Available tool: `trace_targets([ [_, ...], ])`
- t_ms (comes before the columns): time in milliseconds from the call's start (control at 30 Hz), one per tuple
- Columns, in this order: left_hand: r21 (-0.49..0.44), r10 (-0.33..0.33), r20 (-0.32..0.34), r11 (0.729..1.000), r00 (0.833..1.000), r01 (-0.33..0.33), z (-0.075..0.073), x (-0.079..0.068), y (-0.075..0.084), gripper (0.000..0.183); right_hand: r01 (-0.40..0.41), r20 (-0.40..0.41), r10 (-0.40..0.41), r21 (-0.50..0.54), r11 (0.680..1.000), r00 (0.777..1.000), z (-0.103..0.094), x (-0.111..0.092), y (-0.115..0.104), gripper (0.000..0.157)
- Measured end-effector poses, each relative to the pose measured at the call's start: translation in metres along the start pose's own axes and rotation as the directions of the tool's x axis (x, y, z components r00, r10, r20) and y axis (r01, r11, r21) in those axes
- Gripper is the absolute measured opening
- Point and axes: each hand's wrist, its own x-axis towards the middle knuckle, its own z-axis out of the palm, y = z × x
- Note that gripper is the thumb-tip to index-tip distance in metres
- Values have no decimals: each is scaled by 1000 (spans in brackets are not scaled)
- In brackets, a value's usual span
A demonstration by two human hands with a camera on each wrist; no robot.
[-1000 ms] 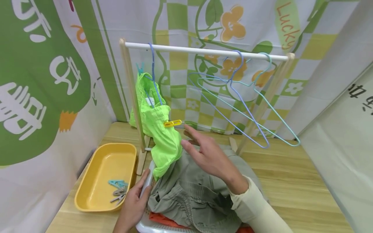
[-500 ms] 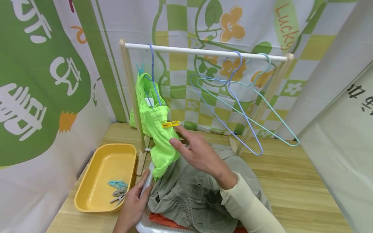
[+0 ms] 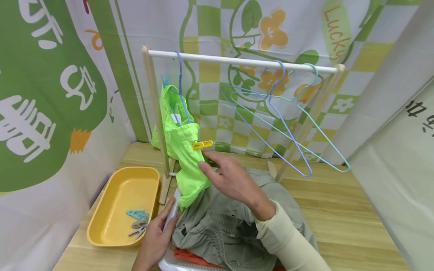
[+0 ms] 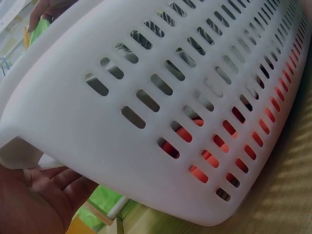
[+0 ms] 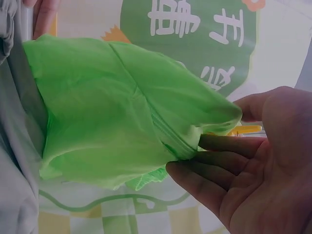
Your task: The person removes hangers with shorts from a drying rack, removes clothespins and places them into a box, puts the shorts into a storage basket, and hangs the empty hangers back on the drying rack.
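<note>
Bright green elastic-waist pants (image 3: 188, 162) hang from a blue hanger (image 3: 180, 77) at the left of the rack, with a turquoise clothespin (image 3: 165, 81) at the far side and a yellow clothespin (image 3: 202, 144) at the near side. Just below the yellow pin, my right hand (image 3: 234, 181) pinches the edge of the pants, thumb in front and fingers behind, as the right wrist view shows on the green cloth (image 5: 107, 107). My left hand (image 3: 156, 232) grips the rim of a white slotted laundry basket (image 4: 63, 97). Grey clothes (image 3: 227, 229) fill the basket, over something red-orange (image 3: 193, 257).
Two bare hangers, one blue (image 3: 288, 130) and one turquoise (image 3: 323, 136), hang on the right of the white rail (image 3: 237, 60). A yellow tray (image 3: 115, 203) with several clothespins (image 3: 138, 222) stands left of the basket. Printed curtains (image 3: 210, 22) surround the wooden tabletop (image 3: 352, 222).
My right hand has moved left from beside the pants to their edge and now holds it. My left hand stays on the basket rim. The bare blue hanger has swung slightly.
</note>
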Motion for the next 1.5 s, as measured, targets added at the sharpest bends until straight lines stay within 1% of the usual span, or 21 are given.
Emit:
trace_targets([
  [100, -2, 19, 0, 1000, 1000, -19, 0, 0, 1, 52, 21, -16, -20, 5, 1000, 1000, -1, -1, 0, 46],
  [133, 1, 20, -2, 1000, 1000, -20, 0, 0, 2, 52, 31, -24, -31, 6, 999, 999, -2, -1, -1, 41],
  [200, 9, 12, -3, 1000, 1000, -12, 0, 0, 2, 52, 45, -42, -45, 10, 999, 998, -2, 0, -1, 32],
  [267, 16, -4, -4, 1000, 1000, 4, 0, 0, 2, 52, 56, -60, -55, 12, 998, 997, -1, 1, -1, 27],
  [367, 19, -21, -7, 1000, 1000, 21, 0, 1, 2, 52, 56, -86, -54, 18, 998, 995, -1, 2, -1, 23],
  [533, 19, 2, -12, 1000, 1000, -2, 0, 0, 1, 52, 3, -99, 3, 59, 998, 995, -1, 2, -2, 22],
  [600, 18, 8, -12, 1000, 1000, -8, 0, -1, 1, 51, -6, -98, 12, 66, 998, 995, 0, 2, -1, 23],
  [833, 10, -17, -3, 1000, 1000, 17, -1, 1, 0, 52, 15, -86, -14, 15, 1000, 996, 1, 4, 2, 24],
  [967, 5, -19, 3, 1000, 1000, 19, -1, 1, 0, 52, 6, -115, -4, 14, 1000, 993, 1, 5, 6, 26],
  [1167, -9, -6, 5, 1000, 1000, 6, -1, 0, -1, 52, -3, -178, 12, 54, 999, 984, 1, 6, 10, 30],
  [1233, -9, -1, 4, 1000, 1000, 2, -2, 0, -1, 52, -4, -195, 17, 67, 998, 981, 0, 5, 10, 29],
  [1400, 1, 2, 7, 1000, 1000, -2, -2, 1, -1, 52, -35, -208, 58, 113, 993, 976, -1, 2, 11, 27],
  [1500, 0, 0, 8, 1000, 1000, 0, -2, 1, -1, 52, -57, -211, 84, 131, 990, 974, -2, 1, 11, 30],
])
